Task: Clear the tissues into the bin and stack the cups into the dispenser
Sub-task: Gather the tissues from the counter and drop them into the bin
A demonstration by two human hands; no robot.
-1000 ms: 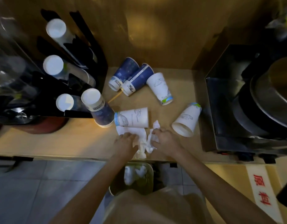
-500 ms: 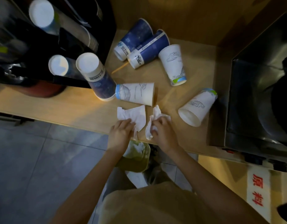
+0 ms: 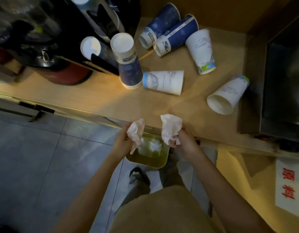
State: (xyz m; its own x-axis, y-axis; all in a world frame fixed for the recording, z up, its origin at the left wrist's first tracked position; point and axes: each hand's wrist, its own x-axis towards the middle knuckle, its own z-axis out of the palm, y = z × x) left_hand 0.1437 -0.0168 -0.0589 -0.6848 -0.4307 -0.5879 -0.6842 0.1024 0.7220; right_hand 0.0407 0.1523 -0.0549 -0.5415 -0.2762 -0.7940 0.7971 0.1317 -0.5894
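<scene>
My left hand [image 3: 122, 143] grips a crumpled white tissue [image 3: 136, 132], and my right hand [image 3: 184, 143] grips a second tissue [image 3: 170, 126]. Both hover off the counter's front edge, just above a green bin [image 3: 152, 161] on the floor that holds white tissues. On the wooden counter [image 3: 98, 98] lie two blue cups [image 3: 159, 33] [image 3: 176, 35] and three white cups [image 3: 201, 51] [image 3: 163, 82] [image 3: 227, 95] on their sides. A blue cup stack [image 3: 128, 64] stands upside down beside the black cup dispenser [image 3: 98, 46].
A dark steel appliance [image 3: 283, 81] fills the counter's right end. A dark red base [image 3: 61, 74] sits under the dispenser at left. A white sign with red characters [image 3: 289, 184] hangs on the cabinet front. Grey floor tiles and my shoe [image 3: 137, 175] lie below.
Both hands closed on the tissues, lifted them off the counter and drew them back over the bin. The camera tilted down toward the floor.
</scene>
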